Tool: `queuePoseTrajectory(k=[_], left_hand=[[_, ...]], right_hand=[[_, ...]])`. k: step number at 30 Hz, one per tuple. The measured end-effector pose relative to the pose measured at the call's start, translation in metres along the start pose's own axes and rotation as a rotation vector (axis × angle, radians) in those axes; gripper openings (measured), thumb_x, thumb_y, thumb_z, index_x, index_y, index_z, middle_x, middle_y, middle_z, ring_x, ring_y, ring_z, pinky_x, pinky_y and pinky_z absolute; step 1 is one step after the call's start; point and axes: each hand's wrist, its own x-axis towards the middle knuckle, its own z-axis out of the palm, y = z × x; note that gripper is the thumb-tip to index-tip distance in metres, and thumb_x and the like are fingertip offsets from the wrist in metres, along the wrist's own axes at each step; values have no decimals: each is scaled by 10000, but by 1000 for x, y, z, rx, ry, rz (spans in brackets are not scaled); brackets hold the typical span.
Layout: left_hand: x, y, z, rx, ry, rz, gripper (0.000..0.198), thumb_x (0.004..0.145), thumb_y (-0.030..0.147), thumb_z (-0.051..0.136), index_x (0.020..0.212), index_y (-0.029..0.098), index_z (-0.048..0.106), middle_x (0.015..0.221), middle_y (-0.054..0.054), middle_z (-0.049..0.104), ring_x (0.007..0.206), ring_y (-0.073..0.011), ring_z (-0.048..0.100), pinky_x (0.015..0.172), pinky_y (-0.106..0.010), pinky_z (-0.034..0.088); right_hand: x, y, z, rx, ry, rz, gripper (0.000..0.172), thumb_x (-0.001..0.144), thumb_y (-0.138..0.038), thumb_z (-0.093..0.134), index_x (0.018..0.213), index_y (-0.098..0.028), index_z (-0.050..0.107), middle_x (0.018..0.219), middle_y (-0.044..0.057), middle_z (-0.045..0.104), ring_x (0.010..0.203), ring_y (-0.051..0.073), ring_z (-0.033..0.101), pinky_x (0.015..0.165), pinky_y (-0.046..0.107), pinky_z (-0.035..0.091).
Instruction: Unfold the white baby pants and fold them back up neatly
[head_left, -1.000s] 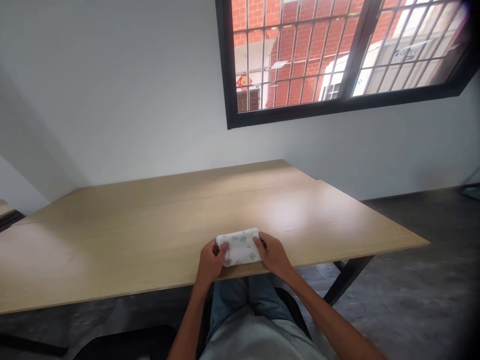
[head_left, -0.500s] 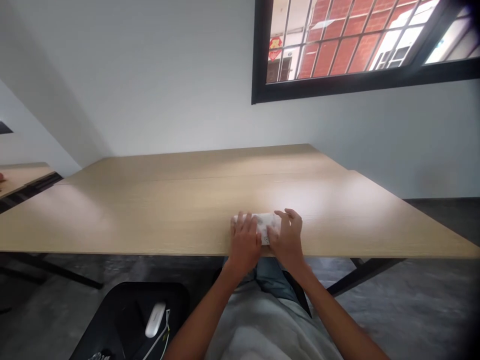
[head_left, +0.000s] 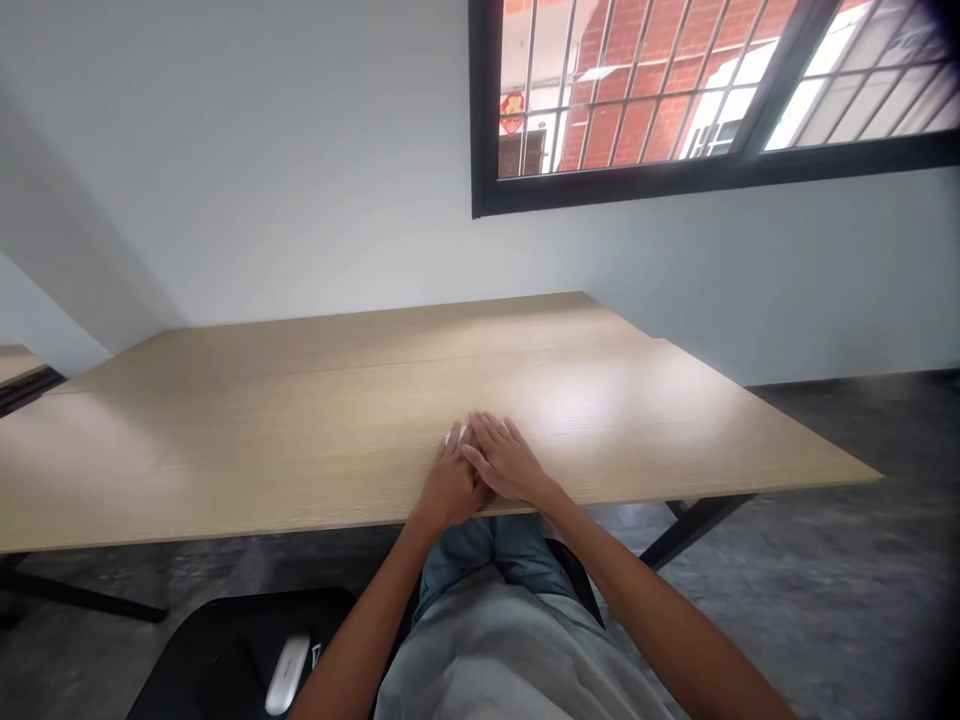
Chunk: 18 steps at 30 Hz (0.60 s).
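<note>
Both palms lie flat, right hand (head_left: 508,467) overlapping left hand (head_left: 451,484), pressing a white cloth (head_left: 452,436).

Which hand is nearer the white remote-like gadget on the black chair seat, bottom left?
Left. The left hand rests on the table edge, on the gadget's side; the right hand overlaps it, farther right.

Colours only
Cloth (head_left: 453,436) white, table (head_left: 300,420) light wood grain, wall (head_left: 262,160) white, window frame (head_left: 475,120) black, outside brick (head_left: 645,90) red, jeans (head_left: 487,550) blue.
</note>
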Motion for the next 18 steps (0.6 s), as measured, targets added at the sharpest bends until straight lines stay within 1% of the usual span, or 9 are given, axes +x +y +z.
queuePoseTrajectory(k=[1, 3, 5, 7, 8, 11, 14, 16, 18], left_hand=[[-2, -2, 0, -6, 6, -13, 650, 985, 350, 395, 1550, 139, 155, 1570, -95, 152, 1445, -298, 62, 1172, -490, 219], [-6, -5, 1, -3, 21, -44, 706, 967, 392, 414, 1536, 67, 153, 1562, -131, 165, 1444, -292, 78, 1178, -469, 211], [-11, -8, 2, 10, 38, -86, 824, 926, 479, 476, 1515, 1, 154, 1551, -180, 169, 1436, -311, 118, 1174, -464, 219], [-16, -12, 3, 30, 50, -127, 923, 891, 568, 516, 1498, -34, 167, 1532, -217, 199, 1416, -332, 187, 1162, -465, 243], [-18, -14, 2, 43, 52, -145, 940, 886, 603, 519, 1489, -38, 190, 1517, -227, 234, 1403, -338, 221, 1155, -469, 253], [-25, -19, -2, 88, 55, -179, 945, 898, 678, 488, 1479, -22, 232, 1485, -229, 304, 1386, -341, 259, 1146, -488, 257], [-32, -21, -5, 132, 55, -193, 920, 922, 695, 450, 1496, 12, 223, 1499, -200, 296, 1396, -340, 233, 1155, -499, 225], [-36, -20, -4, 156, 58, -207, 864, 943, 665, 437, 1493, 24, 258, 1501, -190, 299, 1399, -352, 218, 1153, -510, 216], [-41, -18, -2, 173, 71, -228, 758, 982, 586, 392, 1483, 25, 297, 1494, -193, 310, 1398, -363, 213, 1148, -527, 213]], right_hand=[[-6, 2, -1, -26, 1, 23, 608, 1047, -451, 284, 1531, -83, 264, 1566, 93, 191, 1455, 268, 145, 1180, 513, 158], [-17, 6, -2, -78, 5, 48, 593, 1037, -419, 315, 1530, -92, 279, 1571, 75, 170, 1455, 306, 121, 1164, 552, 161], [-25, 7, -3, -114, 7, 54, 592, 1023, -401, 355, 1526, -94, 294, 1576, 63, 146, 1451, 336, 110, 1156, 572, 159], [-29, 9, -3, -116, 2, 74, 621, 1015, -407, 374, 1535, -85, 265, 1579, 63, 129, 1449, 335, 122, 1156, 560, 179], [-30, 10, -3, -104, -2, 91, 648, 1013, -424, 380, 1541, -75, 240, 1579, 70, 122, 1449, 322, 135, 1158, 541, 194], [-35, 14, -3, -62, -8, 140, 756, 998, -513, 391, 1538, -20, 196, 1573, 121, 125, 1447, 280, 173, 1169, 483, 215], [-50, 16, 0, -70, 28, 177, 833, 971, -574, 411, 1509, 37, 234, 1550, 180, 188, 1437, 298, 201, 1173, 482, 206], [-66, 12, 2, -92, 91, 206, 808, 967, -552, 419, 1487, 52, 284, 1525, 204, 252, 1423, 328, 223, 1168, 499, 206], [-85, 4, 5, -110, 192, 210, 735, 973, -500, 412, 1470, 35, 330, 1509, 204, 293, 1420, 335, 226, 1168, 508, 201]])
